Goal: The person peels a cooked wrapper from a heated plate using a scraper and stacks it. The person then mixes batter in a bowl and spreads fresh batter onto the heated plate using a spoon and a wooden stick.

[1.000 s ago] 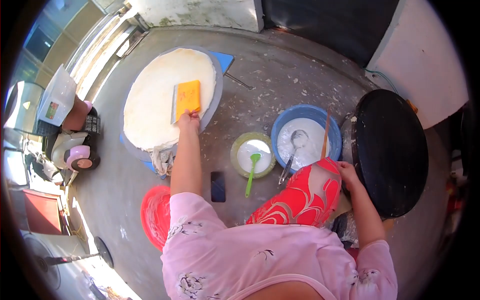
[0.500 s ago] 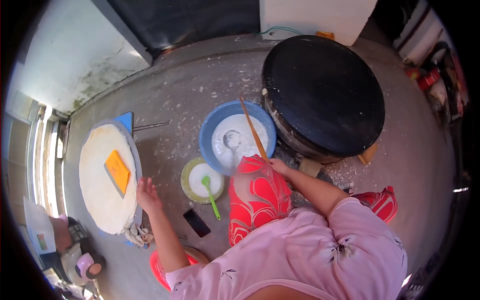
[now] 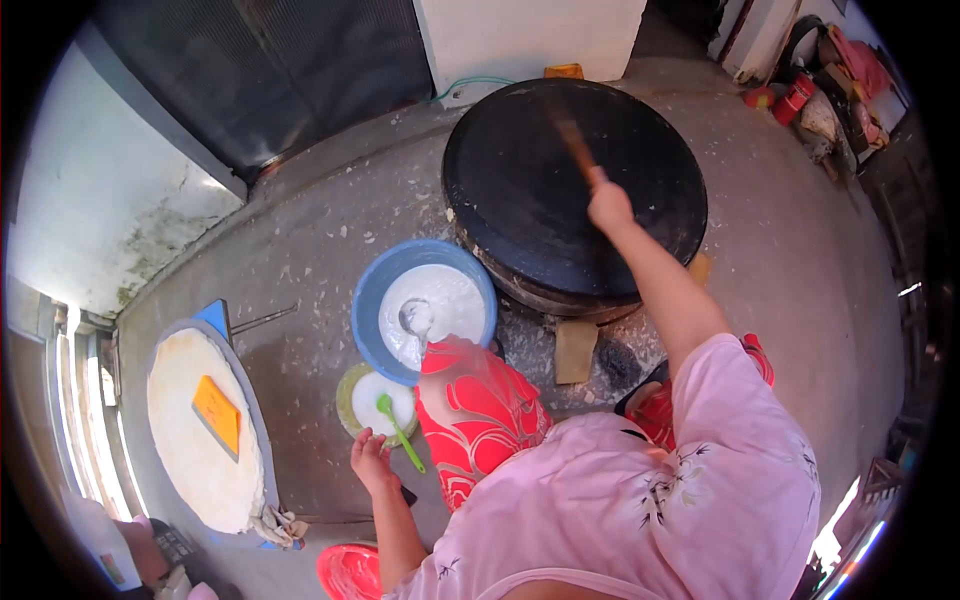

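Observation:
My right hand (image 3: 611,207) grips a flat wooden stick (image 3: 577,145) over the large round black griddle (image 3: 520,190). The stick's far end is smeared by motion, so I cannot tell if it touches the surface. Low on the left, my left hand (image 3: 372,462) is held in the air with its fingers loosely apart and nothing in them. Near it is a green-rimmed bowl (image 3: 348,400) of white contents, with a green spatula (image 3: 398,430) resting in it. A blue basin (image 3: 368,300) of white batter (image 3: 455,300) stands between the bowl and the griddle; a ladle-like round shape shows in the batter.
At the left, a stack of thin pale flatbreads (image 3: 190,470) lies on a round board, with an orange scraper (image 3: 218,415) on top. A red basin (image 3: 345,572) sits by my left arm. A phone is mostly hidden behind that arm. Assorted items (image 3: 820,125) lie at the far right.
My right hand has lifted the wooden stick from beside the blue basin to above the griddle. My left hand has moved from beside the flatbread stack towards the green-rimmed bowl. The view has shifted.

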Action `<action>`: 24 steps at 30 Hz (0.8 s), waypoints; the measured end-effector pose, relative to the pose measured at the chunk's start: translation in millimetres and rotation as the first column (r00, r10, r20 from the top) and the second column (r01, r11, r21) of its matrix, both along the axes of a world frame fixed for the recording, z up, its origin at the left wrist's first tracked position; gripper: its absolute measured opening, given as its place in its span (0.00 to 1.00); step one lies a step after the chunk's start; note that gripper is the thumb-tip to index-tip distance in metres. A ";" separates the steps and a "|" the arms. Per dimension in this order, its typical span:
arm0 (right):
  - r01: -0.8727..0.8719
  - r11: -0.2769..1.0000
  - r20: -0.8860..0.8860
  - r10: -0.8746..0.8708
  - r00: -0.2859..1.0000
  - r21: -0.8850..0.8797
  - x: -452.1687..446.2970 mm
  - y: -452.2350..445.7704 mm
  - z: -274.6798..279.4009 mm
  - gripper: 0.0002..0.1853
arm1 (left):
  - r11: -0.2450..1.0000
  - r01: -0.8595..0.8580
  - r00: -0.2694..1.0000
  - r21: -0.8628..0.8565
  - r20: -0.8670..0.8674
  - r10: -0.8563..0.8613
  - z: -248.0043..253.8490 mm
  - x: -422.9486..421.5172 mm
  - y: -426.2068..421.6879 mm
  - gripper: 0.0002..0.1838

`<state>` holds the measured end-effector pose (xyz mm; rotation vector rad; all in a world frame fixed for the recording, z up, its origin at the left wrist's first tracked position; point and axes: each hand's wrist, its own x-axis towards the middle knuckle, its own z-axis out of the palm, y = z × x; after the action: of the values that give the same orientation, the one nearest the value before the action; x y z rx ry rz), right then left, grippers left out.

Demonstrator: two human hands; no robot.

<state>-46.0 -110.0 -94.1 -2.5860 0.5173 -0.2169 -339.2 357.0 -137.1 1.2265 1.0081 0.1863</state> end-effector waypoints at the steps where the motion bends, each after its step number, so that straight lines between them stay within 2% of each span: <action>1: -0.219 0.957 -0.217 0.258 0.942 0.188 -22.2 33.3 25.8 0.19 | 1.000 0.018 1.000 -0.024 0.009 -0.018 0.7 1.9 -6.4 0.14; 2: -0.700 0.709 -0.095 0.694 0.714 -0.086 -41.7 46.2 9.4 0.23 | 0.999 0.039 0.999 -0.021 0.010 -0.038 4.3 4.6 -12.5 0.15; 3: -0.835 0.530 -0.298 0.782 0.548 -0.145 -63.4 65.1 30.0 0.28 | 0.999 0.040 0.999 -0.021 0.010 -0.039 5.3 7.8 -16.5 0.15; 4: -0.810 0.583 -0.172 0.793 0.584 -0.062 -79.2 69.3 28.7 0.29 | 0.998 0.059 0.998 -0.037 0.025 -0.058 5.4 9.3 -19.7 0.15; 5: -0.811 0.583 -0.176 0.794 0.582 -0.052 -83.5 61.0 20.6 0.29 | 0.996 0.076 0.997 -0.052 0.033 -0.075 5.7 7.2 -21.4 0.15; 6: -0.513 0.851 -0.012 0.517 0.856 0.111 -86.9 46.2 7.5 0.28 | 0.996 0.076 0.997 -0.049 0.026 -0.075 4.4 5.4 -21.3 0.15; 7: -0.142 0.938 0.075 0.125 0.989 0.316 -90.1 37.0 3.8 0.28 | 0.995 0.086 0.996 -0.043 0.038 -0.084 2.0 5.9 -21.0 0.16; 8: -0.143 0.938 0.072 0.127 0.989 0.315 -97.3 31.1 -0.3 0.28 | 0.995 0.093 0.995 -0.040 0.049 -0.091 -0.8 5.7 -23.2 0.16; 10: 0.043 0.978 -0.023 -0.039 0.999 0.206 -128.3 31.2 1.5 0.28 | 0.994 0.103 0.995 -0.041 0.011 -0.103 -4.0 7.1 -30.1 0.16; 11: -0.310 0.931 -0.083 0.330 0.940 0.190 -152.8 41.4 3.8 0.27 | 0.992 0.124 0.992 -0.035 -0.021 -0.125 -3.3 9.5 -31.5 0.17; 12: -0.694 0.680 0.117 0.689 0.715 0.239 -173.8 45.4 -2.5 0.27 | 0.989 0.138 0.990 -0.043 -0.020 -0.139 -2.9 12.2 -35.9 0.17; 13: -0.823 0.565 0.035 0.823 0.567 0.054 -189.8 55.4 4.0 0.32 | 0.988 0.151 0.988 -0.043 -0.021 -0.152 -2.4 16.4 -38.7 0.17; 15: -0.626 0.680 0.116 0.636 0.763 0.382 -207.6 53.8 20.8 0.29 | 0.976 0.205 0.978 -0.069 0.042 -0.202 -3.5 19.7 -44.2 0.17; 16: -0.419 0.766 0.143 0.403 0.904 0.488 -208.2 41.4 3.6 0.29 | 0.972 0.224 0.974 -0.074 0.040 -0.221 -6.3 19.4 -43.6 0.17; 17: -0.194 0.785 0.142 0.136 0.980 0.588 -205.6 21.5 -19.3 0.29 | 0.972 0.221 0.975 -0.074 0.046 -0.218 -9.9 20.6 -41.5 0.16; 18: 0.029 0.734 0.091 -0.123 0.988 0.679 -206.7 2.7 -28.5 0.29 | 0.974 0.215 0.976 -0.077 0.051 -0.212 -13.0 21.5 -43.9 0.16; 19: 0.230 0.618 0.015 -0.364 0.931 0.752 -209.0 -16.1 -36.4 0.28 | 0.970 0.230 0.973 -0.083 0.050 -0.227 -13.6 20.7 -48.5 0.16; 21: 0.398 0.518 0.054 -0.658 0.751 0.757 -219.8 -58.3 -57.9 0.27 | 0.972 0.214 0.976 -0.092 0.052 -0.210 -9.5 18.8 -50.2 0.15; 22: 0.401 0.513 0.055 -0.664 0.746 0.759 -225.7 -70.1 -65.4 0.27 | 0.971 0.223 0.974 -0.090 0.054 -0.218 -7.9 19.0 -51.2 0.15; 24: 0.558 0.701 0.138 -0.669 0.730 0.445 -234.0 -88.3 -76.0 0.28 | 0.970 0.230 0.972 -0.081 0.056 -0.226 -7.2 16.1 -56.0 0.14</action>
<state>-280.0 -198.3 -170.1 -1.8699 1.1891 -0.6498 -323.0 301.0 -144.3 1.2421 0.8187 -0.0090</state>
